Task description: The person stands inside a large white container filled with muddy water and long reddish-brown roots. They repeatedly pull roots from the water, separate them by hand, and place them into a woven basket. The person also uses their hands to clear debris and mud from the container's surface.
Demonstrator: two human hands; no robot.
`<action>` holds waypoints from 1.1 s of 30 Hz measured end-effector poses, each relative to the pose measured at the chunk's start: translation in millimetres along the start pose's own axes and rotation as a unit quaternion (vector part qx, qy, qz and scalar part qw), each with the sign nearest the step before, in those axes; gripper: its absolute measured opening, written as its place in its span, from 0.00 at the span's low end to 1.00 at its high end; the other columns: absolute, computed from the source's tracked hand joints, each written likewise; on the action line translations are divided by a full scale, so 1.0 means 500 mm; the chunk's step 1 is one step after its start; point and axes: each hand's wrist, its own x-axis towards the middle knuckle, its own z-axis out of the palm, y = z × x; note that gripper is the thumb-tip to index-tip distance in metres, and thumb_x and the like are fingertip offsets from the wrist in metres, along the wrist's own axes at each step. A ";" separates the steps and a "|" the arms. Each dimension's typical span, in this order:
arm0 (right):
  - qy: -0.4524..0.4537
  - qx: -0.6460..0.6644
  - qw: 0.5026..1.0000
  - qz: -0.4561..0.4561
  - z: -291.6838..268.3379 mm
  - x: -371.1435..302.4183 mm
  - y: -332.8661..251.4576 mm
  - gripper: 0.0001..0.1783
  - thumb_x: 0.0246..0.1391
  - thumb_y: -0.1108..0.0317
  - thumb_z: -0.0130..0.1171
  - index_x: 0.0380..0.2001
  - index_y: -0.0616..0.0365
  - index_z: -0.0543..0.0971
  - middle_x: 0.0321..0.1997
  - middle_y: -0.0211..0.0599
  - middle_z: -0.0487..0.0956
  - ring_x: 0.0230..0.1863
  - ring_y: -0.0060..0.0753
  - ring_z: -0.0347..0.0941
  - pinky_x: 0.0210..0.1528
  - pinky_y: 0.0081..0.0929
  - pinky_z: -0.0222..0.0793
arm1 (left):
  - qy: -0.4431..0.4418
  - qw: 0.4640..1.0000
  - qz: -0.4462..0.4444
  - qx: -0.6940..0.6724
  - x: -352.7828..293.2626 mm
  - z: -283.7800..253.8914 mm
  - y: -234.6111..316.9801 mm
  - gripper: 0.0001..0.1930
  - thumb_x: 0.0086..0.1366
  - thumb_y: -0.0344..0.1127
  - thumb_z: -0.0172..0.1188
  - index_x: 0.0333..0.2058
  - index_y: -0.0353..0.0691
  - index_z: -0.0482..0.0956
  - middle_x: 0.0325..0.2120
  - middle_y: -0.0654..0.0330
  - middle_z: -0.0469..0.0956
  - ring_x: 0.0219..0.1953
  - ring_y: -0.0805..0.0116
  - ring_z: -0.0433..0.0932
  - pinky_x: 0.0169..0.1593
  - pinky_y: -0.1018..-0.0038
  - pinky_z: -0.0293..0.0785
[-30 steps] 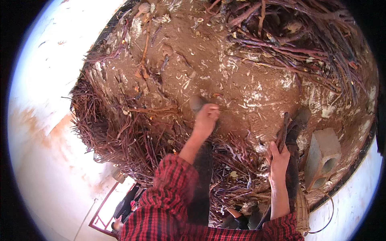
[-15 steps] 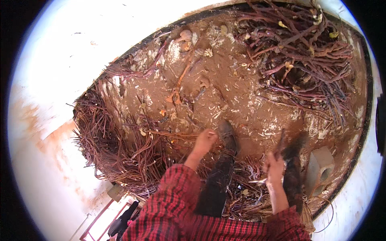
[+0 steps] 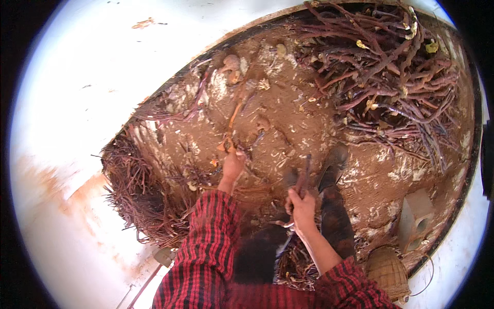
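My left hand [image 3: 234, 167] reaches down to the earth floor, by the lower end of a long orange-brown stick [image 3: 234, 119]. Its fingers are mostly hidden by the back of the hand, so a grip does not show. Closer to my body, my right hand [image 3: 303, 207] is closed around a dark reddish-brown root [image 3: 307, 172] that points up and away. A pale, thin end [image 3: 282, 223] sticks out below that fist; I cannot tell whether it belongs to the same piece. Under the right forearm lie more thin roots [image 3: 296, 257], between my legs.
A large heap of purplish-brown roots [image 3: 396, 77] lies at the far right. Another heap [image 3: 139, 190] lines the left wall. A hollow concrete block [image 3: 415, 216] and a wicker basket [image 3: 387, 270] stand at the near right. Rounded brown lumps [image 3: 230, 67] lie farther off.
My left hand has moved left and away from me, toward the orange-brown stick. My right hand has shifted left with the root still in it. My legs have moved too, and the basket shows more fully.
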 end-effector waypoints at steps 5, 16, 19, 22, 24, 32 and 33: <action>-0.026 -0.005 0.999 -0.047 0.028 0.003 -0.109 0.06 0.58 0.68 0.54 0.33 0.59 0.71 0.19 0.28 0.69 0.17 0.21 0.62 0.18 0.22 0.56 | 0.210 0.959 0.166 0.092 0.140 -0.010 0.229 0.26 0.57 0.44 0.58 0.49 0.32 0.66 0.48 0.39 0.70 0.50 0.43 0.69 0.50 0.57 0.68; 0.005 0.002 1.000 -0.009 0.100 0.005 -0.092 0.08 0.58 0.67 0.55 0.34 0.60 0.70 0.19 0.26 0.68 0.18 0.18 0.61 0.19 0.19 0.55 | 0.091 0.966 0.082 0.229 0.350 -0.058 0.310 0.21 0.59 0.46 0.57 0.48 0.43 0.71 0.39 0.49 0.78 0.46 0.46 0.74 0.49 0.53 0.66; 0.011 0.015 1.000 -0.021 0.113 0.010 -0.081 0.08 0.58 0.67 0.55 0.34 0.59 0.70 0.19 0.27 0.69 0.18 0.18 0.61 0.19 0.19 0.55 | 0.090 0.965 0.127 0.213 0.288 -0.073 0.290 0.18 0.60 0.47 0.55 0.47 0.46 0.72 0.34 0.48 0.79 0.38 0.49 0.77 0.41 0.55 0.71; 0.027 0.075 0.996 -0.038 0.120 0.032 -0.096 0.07 0.59 0.67 0.54 0.32 0.59 0.70 0.19 0.27 0.69 0.17 0.18 0.61 0.18 0.20 0.54 | 0.148 0.967 0.168 0.125 0.174 -0.153 0.343 0.18 0.60 0.42 0.57 0.47 0.45 0.72 0.34 0.48 0.78 0.39 0.48 0.77 0.40 0.57 0.72; 0.030 0.062 0.997 -0.036 0.115 0.038 -0.100 0.06 0.59 0.68 0.53 0.32 0.59 0.70 0.18 0.27 0.68 0.17 0.18 0.61 0.18 0.20 0.55 | 0.124 0.972 0.199 0.003 0.089 -0.241 0.380 0.18 0.58 0.35 0.59 0.48 0.43 0.71 0.33 0.52 0.78 0.37 0.53 0.78 0.39 0.63 0.73; 0.059 0.081 0.993 -0.056 0.100 0.057 -0.080 0.10 0.59 0.68 0.52 0.25 0.56 0.67 0.16 0.27 0.67 0.16 0.19 0.61 0.17 0.21 0.52 | 0.186 0.851 0.298 -0.390 -0.118 -0.457 0.541 0.09 0.64 0.26 0.50 0.44 0.34 0.68 0.29 0.58 0.75 0.29 0.74 0.75 0.33 0.79 0.73; 0.066 0.078 0.993 -0.052 0.096 0.061 -0.073 0.10 0.59 0.68 0.53 0.24 0.56 0.68 0.15 0.27 0.67 0.16 0.19 0.61 0.17 0.20 0.52 | 0.132 0.828 0.325 -0.438 -0.123 -0.473 0.544 0.10 0.66 0.30 0.49 0.44 0.33 0.67 0.30 0.56 0.75 0.31 0.71 0.75 0.36 0.76 0.73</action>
